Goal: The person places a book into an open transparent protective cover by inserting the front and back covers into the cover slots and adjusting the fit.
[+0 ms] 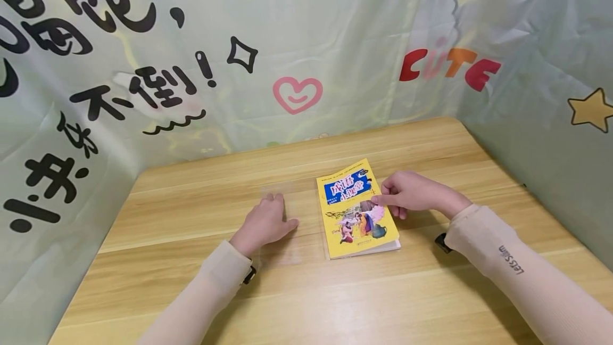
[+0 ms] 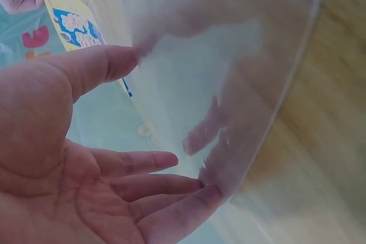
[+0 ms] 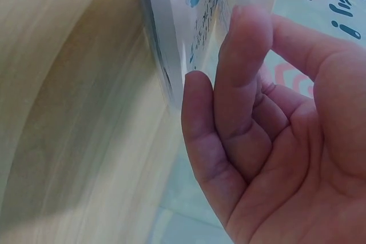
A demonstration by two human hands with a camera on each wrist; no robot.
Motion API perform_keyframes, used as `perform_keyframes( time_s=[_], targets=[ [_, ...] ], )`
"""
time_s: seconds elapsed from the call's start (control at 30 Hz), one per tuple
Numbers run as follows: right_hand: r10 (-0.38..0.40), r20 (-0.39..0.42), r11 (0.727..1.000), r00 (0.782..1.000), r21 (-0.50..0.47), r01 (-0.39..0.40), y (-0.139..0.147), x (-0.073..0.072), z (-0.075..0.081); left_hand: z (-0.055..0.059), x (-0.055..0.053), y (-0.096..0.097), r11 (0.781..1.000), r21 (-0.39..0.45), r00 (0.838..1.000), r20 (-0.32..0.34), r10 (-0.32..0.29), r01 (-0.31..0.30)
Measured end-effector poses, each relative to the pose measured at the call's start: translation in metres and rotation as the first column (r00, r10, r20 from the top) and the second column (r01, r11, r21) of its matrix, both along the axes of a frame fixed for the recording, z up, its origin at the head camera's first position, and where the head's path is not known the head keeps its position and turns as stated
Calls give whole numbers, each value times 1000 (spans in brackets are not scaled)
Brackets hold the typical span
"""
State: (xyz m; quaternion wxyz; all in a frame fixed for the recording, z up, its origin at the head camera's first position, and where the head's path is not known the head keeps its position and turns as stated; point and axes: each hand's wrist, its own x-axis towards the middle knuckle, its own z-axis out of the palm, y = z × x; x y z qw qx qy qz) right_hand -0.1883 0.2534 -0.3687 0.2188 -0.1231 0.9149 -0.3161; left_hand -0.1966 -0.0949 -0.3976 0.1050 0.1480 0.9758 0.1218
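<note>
A yellow paperback book (image 1: 346,214) with a blue title panel lies in the middle of the table. My right hand (image 1: 415,194) pinches the right edge of its front cover, thumb on top and index finger beneath. In the right wrist view, the cover stands raised from the white pages (image 3: 166,24), with the other fingers curled below. A clear plastic book cover (image 1: 306,201) spreads flat to the left of the book and reaches its left edge. My left hand (image 1: 265,223) rests on this clear sheet, fingers extended. In the left wrist view its fingertips touch the clear film (image 2: 251,67).
The wooden table (image 1: 201,196) has rounded far corners. A pale printed cloth (image 1: 345,31) with letters, a heart and a star hangs behind it and along both sides. Dark wrist straps (image 1: 249,274) show under both sleeves.
</note>
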Motion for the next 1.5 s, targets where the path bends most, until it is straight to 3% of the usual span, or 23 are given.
perform_keyframes(
  time_s=[0.37,0.77,1.0,1.2,1.5],
  targets=[
    [6,-31,999,1000,-32,-7,-3,1,7,-1,0,-3,999,30,1000,13,-16,16],
    [-5,-109,990,994,-142,-11,-12,-3,18,2,1,-11,987,104,989,69,-132,124],
    [-25,-199,984,980,-179,-11,-26,-2,24,4,-1,-15,987,102,986,97,-137,127],
    [-34,-312,979,949,-199,-31,-46,-4,26,5,-1,-17,986,127,988,95,-124,111],
    [-36,-356,981,934,-189,-34,-74,-7,23,6,-4,-22,978,178,984,118,-132,109]
  ],
)
